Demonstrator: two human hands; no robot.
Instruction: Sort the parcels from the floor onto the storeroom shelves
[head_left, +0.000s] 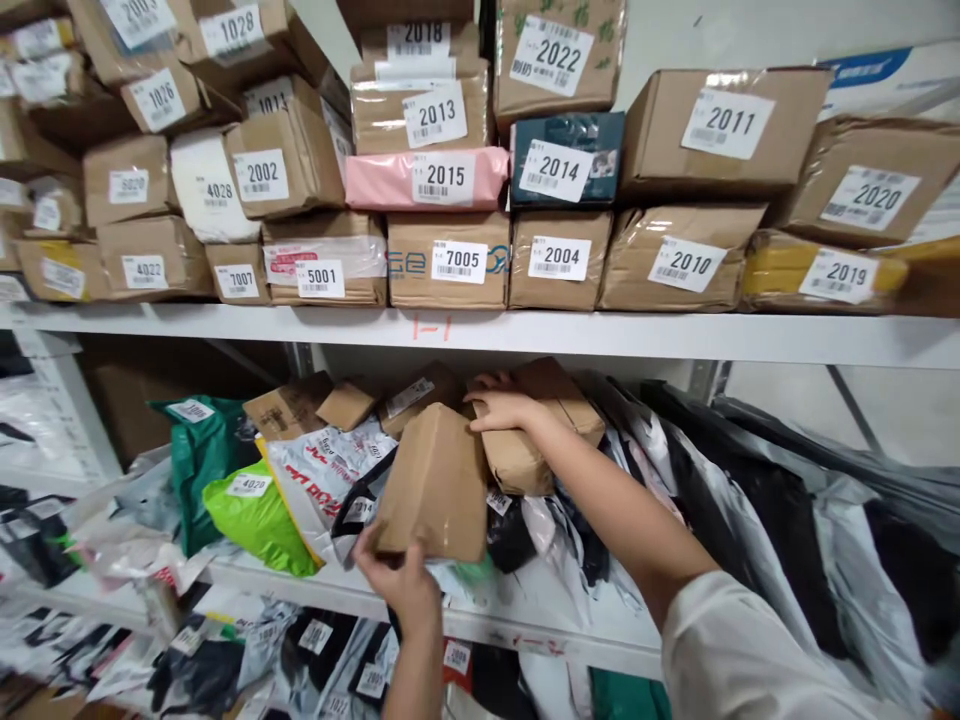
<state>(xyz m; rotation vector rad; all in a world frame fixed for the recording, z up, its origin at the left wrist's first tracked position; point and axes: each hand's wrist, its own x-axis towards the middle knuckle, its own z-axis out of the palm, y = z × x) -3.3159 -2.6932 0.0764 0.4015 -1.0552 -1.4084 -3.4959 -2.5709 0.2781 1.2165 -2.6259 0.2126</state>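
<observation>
My left hand [401, 580] grips the lower edge of a plain brown cardboard box [435, 480], which is tilted over the middle shelf. To its right, my right hand [501, 402] reaches over the top of another brown box [517, 460], its fingers bent over the upper left edge. The two boxes stand side by side, close together. Smaller brown boxes [349, 403] lie behind them. A white and red bag [322, 475] is left of the held box.
Labelled boxes fill the upper shelf above its white edge [480, 333]. On the middle shelf, a bright green bag [255, 515] lies at the left and black and grey bags [780, 520] stand at the right. More bags [300, 650] crowd the shelf below.
</observation>
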